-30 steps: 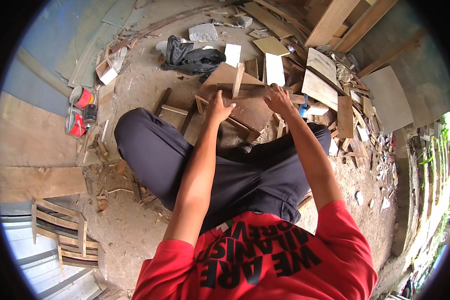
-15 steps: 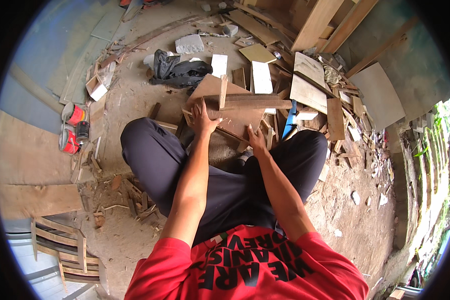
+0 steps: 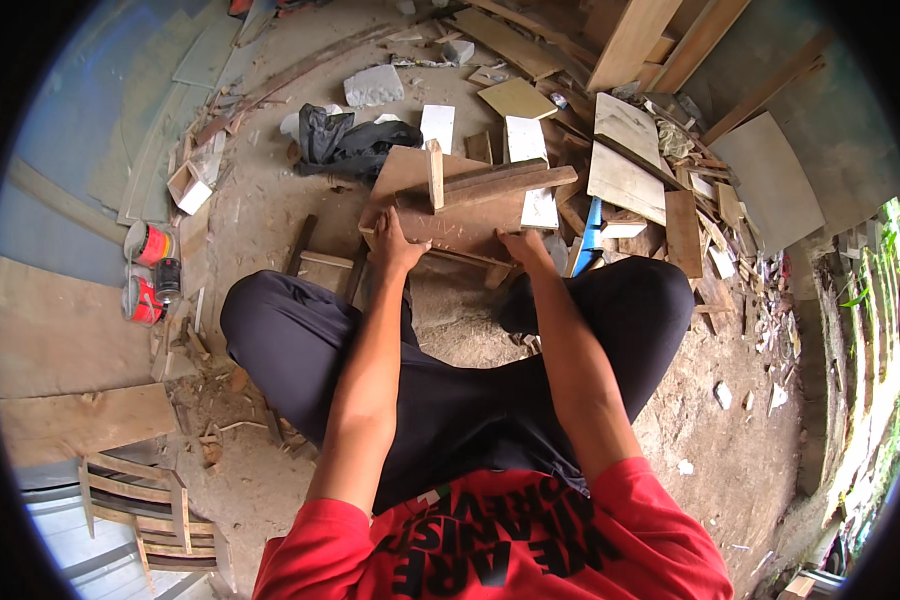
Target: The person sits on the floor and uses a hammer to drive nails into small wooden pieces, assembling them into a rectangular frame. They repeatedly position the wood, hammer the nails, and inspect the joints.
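Note:
In front of my folded legs lies a flat brown board (image 3: 475,232), its near edge raised above the floor. My left hand (image 3: 397,245) grips that edge near its left corner, thumb stretched along the top. Toward the right corner my right hand (image 3: 525,248) holds the same edge, its fingers partly hidden. On the board rest dark wooden strips (image 3: 510,187), lying slantwise together. A short pale wood block (image 3: 435,176) stands upright by their left end.
Behind the board are a black plastic bag (image 3: 350,145) and a grey concrete lump (image 3: 374,86). Scrap boards (image 3: 625,180) and offcuts pile up at the right, near a blue strip (image 3: 590,235). Red paint cans (image 3: 148,244) stand at the left. Slatted wooden frames (image 3: 145,500) lie lower left.
The board has turned to lie straighter before me, and its strips now slant up to the right. My right hand has moved slightly right and up. My knees have spread farther apart.

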`<state>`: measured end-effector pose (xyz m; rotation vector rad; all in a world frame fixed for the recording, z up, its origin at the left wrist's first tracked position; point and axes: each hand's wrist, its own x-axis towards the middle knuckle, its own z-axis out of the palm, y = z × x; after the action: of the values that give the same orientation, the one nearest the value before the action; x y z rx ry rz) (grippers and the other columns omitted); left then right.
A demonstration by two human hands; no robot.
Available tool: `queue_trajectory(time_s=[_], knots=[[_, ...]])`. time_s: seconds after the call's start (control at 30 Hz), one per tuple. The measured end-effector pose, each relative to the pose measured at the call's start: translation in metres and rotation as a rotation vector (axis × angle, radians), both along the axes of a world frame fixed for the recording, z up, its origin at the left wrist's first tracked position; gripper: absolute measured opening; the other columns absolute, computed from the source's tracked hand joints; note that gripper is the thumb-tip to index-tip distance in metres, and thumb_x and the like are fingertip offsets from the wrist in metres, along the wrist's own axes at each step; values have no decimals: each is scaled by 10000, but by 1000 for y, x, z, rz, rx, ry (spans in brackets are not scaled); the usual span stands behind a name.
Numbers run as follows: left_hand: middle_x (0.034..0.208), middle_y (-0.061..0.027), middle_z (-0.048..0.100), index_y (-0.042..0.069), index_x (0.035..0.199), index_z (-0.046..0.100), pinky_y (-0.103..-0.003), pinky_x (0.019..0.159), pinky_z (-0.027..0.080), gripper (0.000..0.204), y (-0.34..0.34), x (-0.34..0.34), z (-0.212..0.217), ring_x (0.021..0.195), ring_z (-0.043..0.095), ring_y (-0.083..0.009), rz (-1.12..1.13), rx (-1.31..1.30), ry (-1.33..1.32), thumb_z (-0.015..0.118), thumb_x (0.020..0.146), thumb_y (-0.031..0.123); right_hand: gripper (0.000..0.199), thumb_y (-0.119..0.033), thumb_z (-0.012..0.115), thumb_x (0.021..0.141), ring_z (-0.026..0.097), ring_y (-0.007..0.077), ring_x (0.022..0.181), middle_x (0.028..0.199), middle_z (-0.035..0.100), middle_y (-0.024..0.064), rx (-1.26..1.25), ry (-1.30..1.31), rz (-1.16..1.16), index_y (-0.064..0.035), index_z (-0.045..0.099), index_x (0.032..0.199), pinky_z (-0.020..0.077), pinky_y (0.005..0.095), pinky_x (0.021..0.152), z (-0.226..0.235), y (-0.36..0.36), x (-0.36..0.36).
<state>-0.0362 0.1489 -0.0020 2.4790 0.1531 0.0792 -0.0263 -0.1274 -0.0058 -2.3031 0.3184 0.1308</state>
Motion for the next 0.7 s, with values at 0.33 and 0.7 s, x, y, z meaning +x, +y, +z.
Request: queue_trajectory(time_s=[0.33,0.7], knots=[[1273,-211,625,-23,1298,574,-385,1008,465,617,124,103,178,1188,594,-325,-363,384,409,745,836,348,241,-251,664,826,708,288,844,874,717,180,-468,-68,606,-22,726,872,569,403,766,190,-1,111],[1017,-191,707,21,1094,668,-428,842,523,327,127,178,187,975,674,-354,-564,590,225,716,851,235,368,-384,631,889,693,358,881,903,676,202,-710,-354,872,-26,671,966,572,456,766,187,24,181]])
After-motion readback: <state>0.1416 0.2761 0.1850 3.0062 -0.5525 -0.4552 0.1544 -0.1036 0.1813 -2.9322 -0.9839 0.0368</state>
